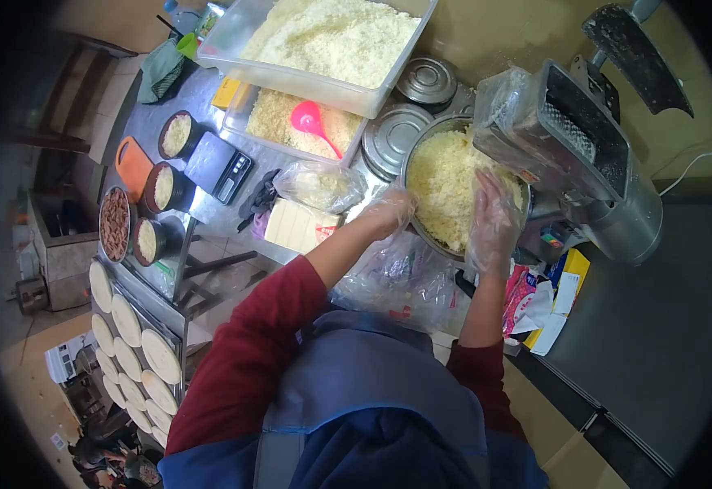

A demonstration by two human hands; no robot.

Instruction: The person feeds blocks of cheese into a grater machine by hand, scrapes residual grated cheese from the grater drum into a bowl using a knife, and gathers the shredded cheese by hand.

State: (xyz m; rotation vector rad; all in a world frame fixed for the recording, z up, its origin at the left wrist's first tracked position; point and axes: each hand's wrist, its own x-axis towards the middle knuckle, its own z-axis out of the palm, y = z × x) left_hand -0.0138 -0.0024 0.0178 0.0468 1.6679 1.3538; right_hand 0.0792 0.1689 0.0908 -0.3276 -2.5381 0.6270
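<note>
A round metal pot [406, 173] full of pale yellow grated cheese [446, 183] stands in front of me, partly under the grater machine [572, 134]. My left hand [393, 210], in a clear plastic glove, grips the pot's rim on its left side. My right hand [494, 218], gloved the same way, is inside the right part of the pot. Its fingers are stretched out and lie against the cheese. The palm is hidden. Left of the pot are a wrapped pale cheese block [299, 230] and a plastic bag of cheese [321, 187].
A large clear tub [380, 100] of grated cheese rests over another tub holding a pink scoop [309, 119]. Lidded pots [390, 140] stand behind. Further left are a scale [219, 167], small bowls [178, 134] and dough rounds [160, 356]. Boxes [564, 297] lie at the right.
</note>
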